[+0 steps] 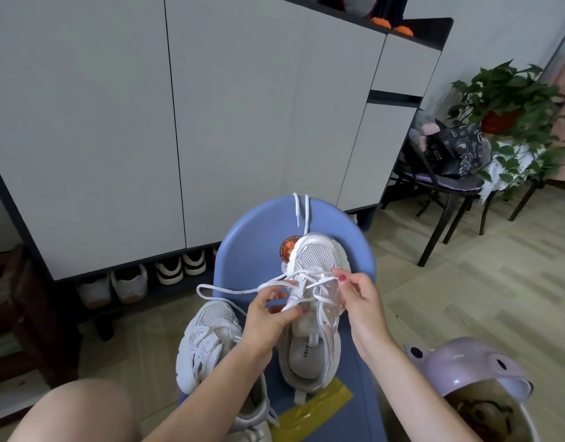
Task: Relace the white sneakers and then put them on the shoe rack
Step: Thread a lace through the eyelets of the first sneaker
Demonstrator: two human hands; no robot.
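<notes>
Left hand [268,314] and right hand [357,295] pinching the lace [230,292], lacing the sneaker [313,311].
Second sneaker [208,339], at 8 o'clock, lying laced; racking pending.

Bare floor [466,298] right, second sneaker [208,339] crowding left

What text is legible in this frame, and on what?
"CECE": printed on the insole of the sneaker lying on the blue stool, between the left hand and the right hand; smaller print under it is unreadable.
Round orange sticker on the stool by the sneaker's toe: lettering round its rim, too small to read.
Black patterned bag on the chair: white print, too blurred to read.
</notes>
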